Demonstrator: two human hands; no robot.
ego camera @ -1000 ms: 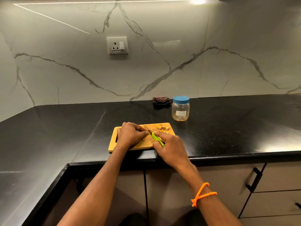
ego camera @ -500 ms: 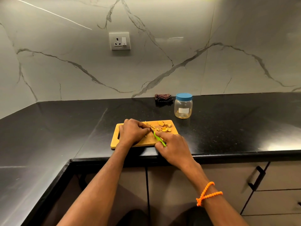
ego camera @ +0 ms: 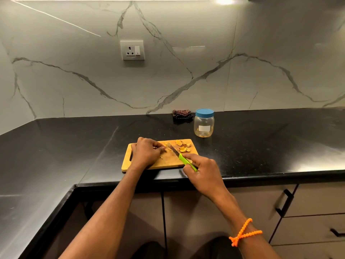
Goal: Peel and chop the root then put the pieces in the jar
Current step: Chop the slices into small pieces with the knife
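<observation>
Right grip (ego camera: 202, 169) curls round the green handle of a small knife (ego camera: 182, 157), forefinger laid along it, blade slanting far-left over the wooden cutting board (ego camera: 168, 162). Left grip (ego camera: 146, 154) bends down on the board, fingertips pinching a small bit of root (ego camera: 165, 148). Cut yellow pieces (ego camera: 183, 146) lie at the board's far right corner. Beyond stands the jar (ego camera: 204, 123), blue lid on, its white label unreadable, on the black table (ego camera: 74, 146).
</observation>
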